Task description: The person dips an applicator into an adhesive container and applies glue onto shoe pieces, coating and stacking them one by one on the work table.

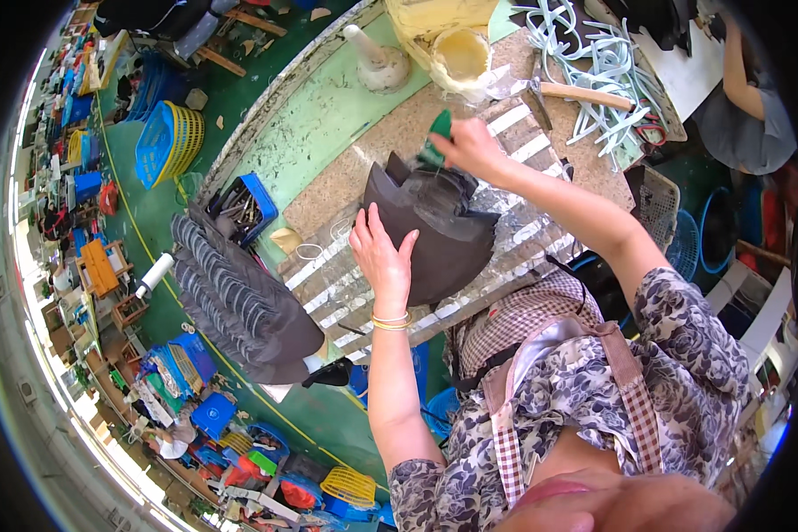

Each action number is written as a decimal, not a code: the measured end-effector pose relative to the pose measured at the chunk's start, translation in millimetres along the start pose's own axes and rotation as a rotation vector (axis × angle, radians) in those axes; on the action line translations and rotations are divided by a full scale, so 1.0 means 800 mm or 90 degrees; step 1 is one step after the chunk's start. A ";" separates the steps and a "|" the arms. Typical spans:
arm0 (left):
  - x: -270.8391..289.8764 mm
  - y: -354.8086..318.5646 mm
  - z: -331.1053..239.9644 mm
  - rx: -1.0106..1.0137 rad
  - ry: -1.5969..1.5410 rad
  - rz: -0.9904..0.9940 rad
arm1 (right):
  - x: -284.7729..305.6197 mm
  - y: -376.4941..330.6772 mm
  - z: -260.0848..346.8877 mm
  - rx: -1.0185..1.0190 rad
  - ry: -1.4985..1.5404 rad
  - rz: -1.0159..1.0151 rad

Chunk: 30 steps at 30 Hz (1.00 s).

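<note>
Several sheets (448,257) between table edge (431,316) and bare board (328,193)

Left hand (384,262) spread flat, right hand (475,151) closed in a grip.
The left palm faces down, its fingers (377,223) pointing away from the body and its thumb (409,243) held out to the right; the left forearm (394,381) reaches almost straight forward. Farther out, the right hand's fingers curl inward, the right forearm (572,199) slanting leftward from a bent elbow (637,246).
</note>
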<state>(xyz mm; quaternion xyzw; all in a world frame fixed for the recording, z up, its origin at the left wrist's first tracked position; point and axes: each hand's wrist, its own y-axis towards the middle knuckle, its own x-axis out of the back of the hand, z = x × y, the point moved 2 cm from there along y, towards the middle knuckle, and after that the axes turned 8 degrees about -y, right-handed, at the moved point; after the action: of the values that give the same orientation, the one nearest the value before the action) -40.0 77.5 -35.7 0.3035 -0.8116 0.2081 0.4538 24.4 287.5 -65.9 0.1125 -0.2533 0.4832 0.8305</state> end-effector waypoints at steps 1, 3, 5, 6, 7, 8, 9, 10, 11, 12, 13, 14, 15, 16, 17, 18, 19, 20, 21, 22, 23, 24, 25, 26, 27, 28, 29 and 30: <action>-0.001 0.005 0.000 0.012 0.008 0.012 | 0.007 0.008 -0.005 -0.027 0.014 -0.061; 0.002 0.003 0.001 0.010 0.009 0.001 | 0.019 -0.004 0.025 -0.043 0.130 -0.118; 0.001 0.006 0.001 0.009 -0.018 -0.012 | 0.012 -0.022 0.034 0.058 0.139 -0.039; -0.004 0.008 0.001 0.003 -0.019 -0.006 | 0.004 -0.032 0.024 0.127 0.041 -0.017; -0.009 0.010 0.002 0.025 -0.051 -0.024 | -0.012 -0.037 -0.027 -0.039 0.046 -0.011; -0.010 0.007 0.010 0.057 -0.080 -0.046 | 0.007 -0.034 -0.032 -0.181 0.080 -0.056; -0.011 0.005 0.016 0.087 -0.112 -0.061 | 0.019 -0.042 -0.032 -0.149 0.112 -0.101; -0.014 0.006 0.021 0.086 -0.112 -0.059 | 0.031 -0.049 -0.031 -0.121 0.143 -0.152; -0.014 0.008 0.029 0.102 -0.221 -0.084 | 0.028 -0.054 -0.021 -0.074 0.215 -0.150; -0.015 0.010 0.038 0.119 -0.330 -0.110 | 0.020 -0.061 -0.007 -0.035 0.249 -0.104; -0.017 0.009 0.046 0.211 -0.520 -0.120 | 0.018 -0.062 -0.009 -0.039 0.167 -0.061; -0.018 0.007 0.046 0.182 -0.409 -0.167 | 0.017 -0.064 -0.011 -0.043 0.086 -0.018; -0.018 0.006 0.040 0.031 -0.314 -0.148 | 0.028 -0.062 -0.026 -0.096 0.099 -0.072; -0.015 0.005 0.030 -0.116 -0.217 -0.131 | 0.041 -0.059 -0.045 -0.147 0.113 -0.124; -0.013 0.002 0.032 -0.113 -0.213 -0.131 | 0.051 -0.057 -0.049 -0.148 0.222 -0.188; -0.011 0.000 0.030 -0.190 -0.183 -0.136 | 0.063 -0.049 -0.053 -0.152 0.239 -0.195; -0.009 -0.004 0.031 -0.265 -0.153 -0.141 | 0.066 -0.046 -0.039 -0.151 0.283 -0.164; -0.012 -0.004 0.029 -0.346 -0.130 -0.141 | 0.067 -0.047 -0.027 -0.154 0.321 -0.140; -0.013 -0.006 0.031 -0.355 -0.125 -0.135 | 0.058 -0.049 -0.021 -0.139 0.364 -0.070; -0.015 -0.004 0.031 -0.358 -0.130 -0.134 | 0.052 -0.052 -0.011 -0.122 0.405 0.000; -0.016 -0.005 0.033 -0.366 -0.123 -0.129 | 0.044 -0.057 0.006 -0.120 0.434 0.046; -0.017 -0.005 0.034 -0.375 -0.117 -0.126 | 0.036 -0.059 0.007 -0.069 0.272 0.091; -0.017 -0.004 0.030 -0.374 -0.117 -0.129 | 0.032 -0.056 -0.008 -0.032 0.134 0.085; -0.018 -0.004 0.026 -0.384 -0.110 -0.126 | 0.033 -0.052 -0.020 0.005 -0.003 0.080; -0.019 -0.003 0.023 -0.393 -0.103 -0.123 | 0.038 -0.053 -0.030 0.002 -0.032 0.035; -0.016 -0.004 0.025 -0.386 -0.097 -0.129 | 0.043 -0.050 -0.025 0.005 -0.057 -0.007; -0.011 -0.006 0.028 -0.382 -0.107 -0.131 | 0.048 -0.048 -0.022 -0.056 -0.019 -0.008; -0.006 -0.008 0.032 -0.376 -0.115 -0.133 | 0.052 -0.041 -0.012 -0.028 0.010 -0.025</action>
<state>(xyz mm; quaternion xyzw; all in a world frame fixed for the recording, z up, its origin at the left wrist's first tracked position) -49.4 58.9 -52.3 0.2577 -0.8383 -0.1119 0.4673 72.8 306.3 -50.1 0.0950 -0.2552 0.4621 0.8440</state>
